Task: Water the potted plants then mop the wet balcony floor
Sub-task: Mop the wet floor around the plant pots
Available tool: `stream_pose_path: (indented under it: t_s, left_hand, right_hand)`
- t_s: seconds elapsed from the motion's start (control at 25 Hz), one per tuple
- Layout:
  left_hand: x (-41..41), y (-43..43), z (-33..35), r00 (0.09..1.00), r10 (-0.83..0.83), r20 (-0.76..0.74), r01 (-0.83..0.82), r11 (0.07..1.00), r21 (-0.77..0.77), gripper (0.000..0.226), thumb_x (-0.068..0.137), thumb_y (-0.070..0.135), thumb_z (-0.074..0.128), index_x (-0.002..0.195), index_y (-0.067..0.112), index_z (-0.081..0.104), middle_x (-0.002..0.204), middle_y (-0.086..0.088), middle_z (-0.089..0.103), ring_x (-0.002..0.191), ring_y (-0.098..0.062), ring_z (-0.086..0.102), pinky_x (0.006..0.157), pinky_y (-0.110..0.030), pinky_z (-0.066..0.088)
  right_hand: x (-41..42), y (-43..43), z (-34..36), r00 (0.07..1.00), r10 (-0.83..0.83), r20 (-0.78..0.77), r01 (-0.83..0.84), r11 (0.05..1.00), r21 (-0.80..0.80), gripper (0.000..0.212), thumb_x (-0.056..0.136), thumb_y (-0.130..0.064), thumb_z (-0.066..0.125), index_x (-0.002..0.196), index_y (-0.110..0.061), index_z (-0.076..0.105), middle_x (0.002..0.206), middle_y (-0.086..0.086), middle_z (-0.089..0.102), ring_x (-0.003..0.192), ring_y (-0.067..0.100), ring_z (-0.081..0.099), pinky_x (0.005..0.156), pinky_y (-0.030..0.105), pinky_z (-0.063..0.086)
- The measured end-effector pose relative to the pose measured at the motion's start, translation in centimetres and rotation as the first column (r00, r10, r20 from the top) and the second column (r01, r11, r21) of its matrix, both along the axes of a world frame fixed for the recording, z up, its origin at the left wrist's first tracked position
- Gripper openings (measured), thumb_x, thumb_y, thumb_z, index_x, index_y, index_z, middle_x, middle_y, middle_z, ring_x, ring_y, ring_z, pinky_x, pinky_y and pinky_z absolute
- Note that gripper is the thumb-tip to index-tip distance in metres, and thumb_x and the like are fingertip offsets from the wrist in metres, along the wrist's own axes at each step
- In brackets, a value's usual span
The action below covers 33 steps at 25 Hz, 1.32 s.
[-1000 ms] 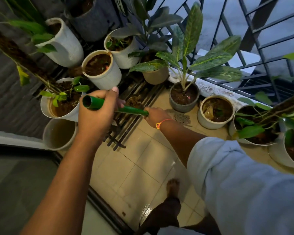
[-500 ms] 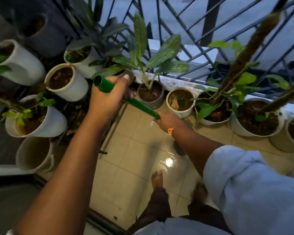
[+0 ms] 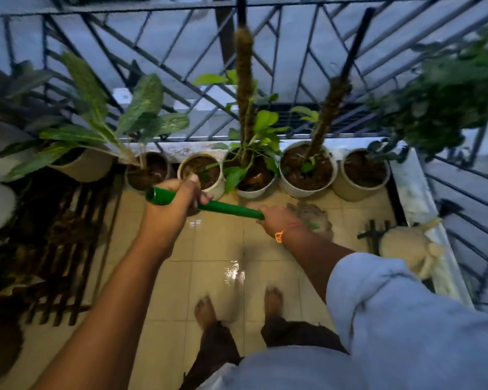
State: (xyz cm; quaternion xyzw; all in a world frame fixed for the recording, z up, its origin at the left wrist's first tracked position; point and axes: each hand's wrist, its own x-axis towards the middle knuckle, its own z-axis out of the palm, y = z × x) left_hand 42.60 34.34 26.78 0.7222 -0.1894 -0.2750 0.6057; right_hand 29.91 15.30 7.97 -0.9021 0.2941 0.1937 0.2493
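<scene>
I hold a green mop handle with both hands. My left hand grips its top end, thumb over the shaft. My right hand grips it lower down, with an orange thread at the wrist. The brownish mop head lies on the tiled balcony floor just in front of the pots. A wet shiny patch shows on the tiles ahead of my bare feet. Several potted plants stand in a row along the railing.
A metal railing closes the balcony at the back and right. A dark slatted rack with more pots fills the left side. A pale cloth bundle lies at the right by a white ledge.
My view has swung right, from the left rack of pots to the row along the railing. Both hands kept their grip and carried the mop rightward; my feet shifted.
</scene>
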Motion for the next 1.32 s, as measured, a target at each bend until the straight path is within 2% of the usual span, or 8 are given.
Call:
stream_pose_path:
  t_s: [0.16,0.32,0.52,0.8,0.92,1.04,1.16,1.32]
  left_hand:
    - [-6.5,-3.2,-3.0,0.984,-0.144,-0.105,0.152,0.986,0.070,0.052,0.107,0.020,0.055,0.056,0.025,0.066,0.078,-0.002,0.078,0.095,-0.019,0.078,0.085,-0.035,0.061]
    - [-7.4,-3.9,-3.0,0.980,-0.193,-0.048,0.196,0.977,0.086,0.042,0.106,0.018,0.056,0.067,0.009,0.067,0.082,-0.008,0.079,0.090,-0.014,0.078,0.074,-0.021,0.058]
    - [-3.7,0.3,-1.7,0.985,-0.167,0.036,0.164,0.983,0.083,0.051,0.106,0.024,0.058,0.055,0.027,0.070,0.074,-0.002,0.078,0.088,-0.017,0.079,0.070,-0.021,0.058]
    - [5.5,16.7,1.5,0.986,0.125,0.109,-0.132,0.989,0.061,0.058,0.105,0.010,0.058,0.047,0.022,0.061,0.057,0.000,0.068,0.069,-0.018,0.076,0.071,-0.035,0.062]
    - [9.2,25.0,3.9,0.948,0.257,0.188,-0.274,0.959,0.071,0.046,0.104,0.007,0.056,0.059,-0.001,0.059,0.065,-0.024,0.064,0.062,-0.013,0.074,0.064,-0.022,0.058]
    - [11.7,32.9,5.9,0.898,0.375,0.228,-0.403,0.911,0.088,0.049,0.102,0.018,0.060,0.054,0.021,0.065,0.062,-0.014,0.070,0.069,-0.019,0.076,0.072,-0.031,0.062]
    - [13.4,38.3,7.2,0.845,0.435,0.313,-0.491,0.861,0.129,0.050,0.100,0.025,0.062,0.050,0.026,0.065,0.061,-0.002,0.073,0.074,-0.024,0.078,0.081,-0.039,0.062]
    - [13.6,40.8,7.8,0.780,0.390,0.489,-0.535,0.821,0.199,0.039,0.095,0.039,0.062,0.059,0.027,0.072,0.067,-0.001,0.076,0.069,-0.018,0.076,0.067,-0.035,0.061]
  right_hand:
    - [-8.5,-3.6,-1.6,0.984,-0.130,-0.124,0.131,0.991,0.002,0.025,0.103,-0.032,0.054,0.122,-0.016,0.056,0.107,0.013,0.065,0.104,0.032,0.064,0.087,0.041,0.052]
    - [-9.9,-3.7,-1.7,0.978,-0.191,-0.089,0.192,0.981,0.010,0.021,0.103,-0.030,0.054,0.118,-0.014,0.057,0.102,0.013,0.065,0.099,0.033,0.064,0.082,0.038,0.050]
    - [-5.6,-0.2,-0.9,0.995,-0.066,-0.074,0.066,0.998,-0.002,0.025,0.103,-0.033,0.055,0.119,-0.014,0.058,0.104,0.013,0.066,0.100,0.033,0.065,0.082,0.039,0.049]
    - [7.6,15.3,-0.1,0.977,0.215,0.011,-0.215,0.975,0.055,0.035,0.101,-0.039,0.055,0.124,-0.012,0.055,0.108,0.018,0.065,0.100,0.037,0.065,0.073,0.035,0.044]
    - [14.1,23.9,0.6,0.934,0.348,0.074,-0.354,0.932,0.083,0.039,0.101,-0.042,0.055,0.126,-0.012,0.054,0.108,0.018,0.064,0.098,0.035,0.064,0.071,0.034,0.044]
    - [20.0,32.0,1.6,0.882,0.456,0.120,-0.468,0.876,0.115,0.040,0.101,-0.042,0.055,0.128,-0.012,0.053,0.110,0.019,0.064,0.099,0.034,0.063,0.074,0.036,0.046]
    - [25.1,38.5,2.4,0.852,0.494,0.172,-0.520,0.835,0.178,0.038,0.102,-0.038,0.056,0.128,-0.010,0.053,0.113,0.021,0.064,0.100,0.036,0.063,0.075,0.035,0.045]
    - [29.5,44.1,2.4,0.869,0.444,0.219,-0.491,0.829,0.268,0.034,0.103,-0.033,0.053,0.132,-0.014,0.053,0.117,0.023,0.065,0.106,0.039,0.063,0.076,0.032,0.040]
